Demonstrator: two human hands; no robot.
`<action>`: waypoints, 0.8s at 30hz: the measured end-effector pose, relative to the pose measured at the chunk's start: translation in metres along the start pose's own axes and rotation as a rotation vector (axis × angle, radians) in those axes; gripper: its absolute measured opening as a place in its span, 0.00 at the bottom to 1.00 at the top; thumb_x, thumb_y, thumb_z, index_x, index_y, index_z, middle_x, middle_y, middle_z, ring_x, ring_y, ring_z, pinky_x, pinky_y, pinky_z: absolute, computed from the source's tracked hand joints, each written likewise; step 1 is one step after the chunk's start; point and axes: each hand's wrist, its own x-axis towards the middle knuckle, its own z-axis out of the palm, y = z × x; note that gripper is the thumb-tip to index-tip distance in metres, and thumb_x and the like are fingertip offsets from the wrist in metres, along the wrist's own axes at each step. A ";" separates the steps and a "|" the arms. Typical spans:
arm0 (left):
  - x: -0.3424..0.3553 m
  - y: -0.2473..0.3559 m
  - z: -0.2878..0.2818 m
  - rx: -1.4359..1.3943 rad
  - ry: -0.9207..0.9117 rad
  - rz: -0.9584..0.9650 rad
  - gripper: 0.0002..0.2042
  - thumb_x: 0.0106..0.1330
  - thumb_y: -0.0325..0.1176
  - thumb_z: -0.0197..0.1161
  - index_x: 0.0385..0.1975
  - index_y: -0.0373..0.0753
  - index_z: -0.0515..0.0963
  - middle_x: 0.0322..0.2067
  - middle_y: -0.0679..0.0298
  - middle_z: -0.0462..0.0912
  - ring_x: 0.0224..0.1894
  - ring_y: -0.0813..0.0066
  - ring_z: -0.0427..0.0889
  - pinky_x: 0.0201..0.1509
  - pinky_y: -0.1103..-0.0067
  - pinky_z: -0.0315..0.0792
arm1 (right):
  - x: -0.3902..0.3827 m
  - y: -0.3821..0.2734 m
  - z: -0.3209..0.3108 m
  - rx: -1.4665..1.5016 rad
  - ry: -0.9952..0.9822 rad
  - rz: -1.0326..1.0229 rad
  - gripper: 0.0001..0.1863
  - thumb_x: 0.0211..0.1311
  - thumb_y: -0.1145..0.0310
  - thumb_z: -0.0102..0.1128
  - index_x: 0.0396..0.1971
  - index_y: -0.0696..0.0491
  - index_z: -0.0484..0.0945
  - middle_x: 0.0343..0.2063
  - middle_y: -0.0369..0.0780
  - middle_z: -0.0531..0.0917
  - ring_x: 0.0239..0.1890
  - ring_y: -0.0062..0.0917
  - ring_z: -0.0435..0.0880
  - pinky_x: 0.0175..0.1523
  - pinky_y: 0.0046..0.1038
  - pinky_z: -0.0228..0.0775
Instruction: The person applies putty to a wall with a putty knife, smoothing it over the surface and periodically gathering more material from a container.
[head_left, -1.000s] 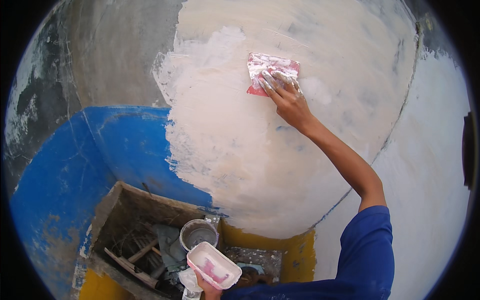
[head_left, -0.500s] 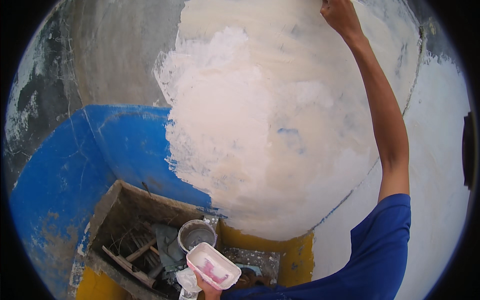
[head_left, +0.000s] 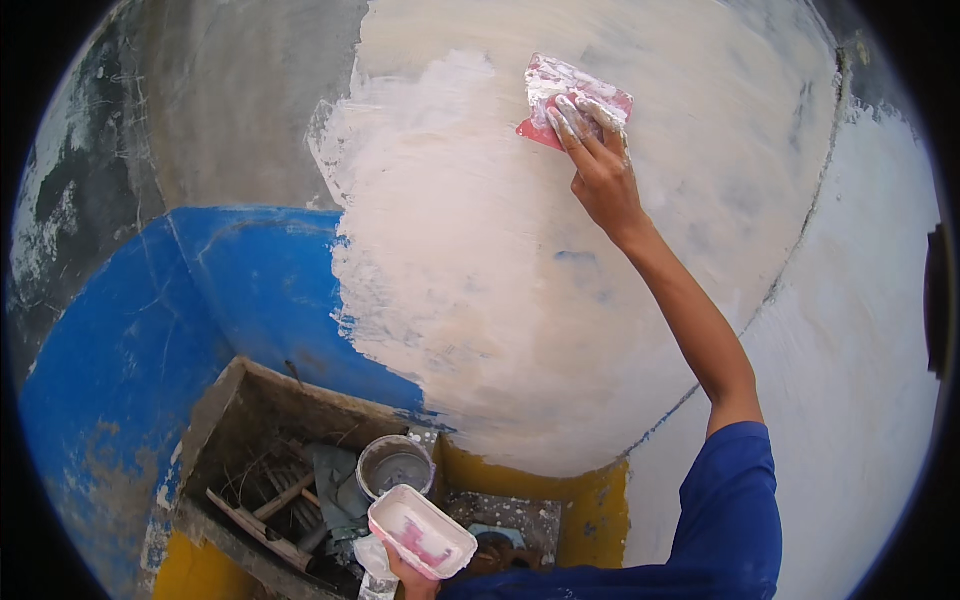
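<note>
A broad wall (head_left: 450, 270) filled most of the view, cream-coated through the middle, bare grey at the upper left, blue below that.

My right fingers (head_left: 568, 130) lay spread over the face of a red scraper (head_left: 548, 78) in the upper middle of the frame, gripping it, thumb hidden. White paste smeared both, so I judged that the grip could slip, letting a tilted edge gouge the coating. Whether the whole edge touched the wall I could not tell.

My left fingers (head_left: 402, 572) clasped a shallow white-and-pink tray (head_left: 395, 508) at the lower middle, thumb at its side, the rest out of sight. With my other arm stretched so high, a careless turn of the wrist might have tipped its paste out. Beyond its upper left side, overlapping it in view, stood a round bucket (head_left: 395, 447), which a sinking tray might have knocked.

Farther out, at the lower left, a grey cloth (head_left: 337, 490) and lengths of wood (head_left: 259, 531) lay jumbled in a concrete trough (head_left: 212, 415); a dropped scraper could have fouled itself among them. Down the right side ran a dark crack (head_left: 771, 290); a scraper corner dragged across it might have snagged and left a ridge.
</note>
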 end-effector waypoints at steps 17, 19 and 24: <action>0.001 0.005 -0.007 -0.004 0.023 -0.114 0.35 0.70 0.64 0.42 0.69 0.48 0.58 0.62 0.61 0.67 0.63 0.54 0.68 0.64 0.49 0.64 | 0.175 0.165 -0.069 -0.173 0.291 0.043 0.21 0.55 0.85 0.46 0.49 0.62 0.77 0.36 0.55 0.82 0.43 0.49 0.80 0.49 0.43 0.72; 0.000 0.002 -0.013 0.077 0.047 -0.142 0.41 0.65 0.70 0.45 0.71 0.49 0.54 0.66 0.62 0.62 0.66 0.49 0.63 0.59 0.41 0.64 | 0.162 0.156 -0.056 -0.198 0.188 -0.019 0.21 0.54 0.86 0.46 0.49 0.63 0.77 0.37 0.56 0.81 0.44 0.50 0.79 0.49 0.42 0.73; -0.002 0.000 -0.013 0.073 0.051 -0.157 0.41 0.65 0.70 0.45 0.71 0.49 0.55 0.66 0.63 0.61 0.67 0.49 0.61 0.58 0.40 0.63 | 0.036 0.006 -0.004 -0.077 -0.058 -0.095 0.28 0.48 0.85 0.53 0.53 0.55 0.77 0.46 0.41 0.83 0.53 0.36 0.78 0.48 0.35 0.80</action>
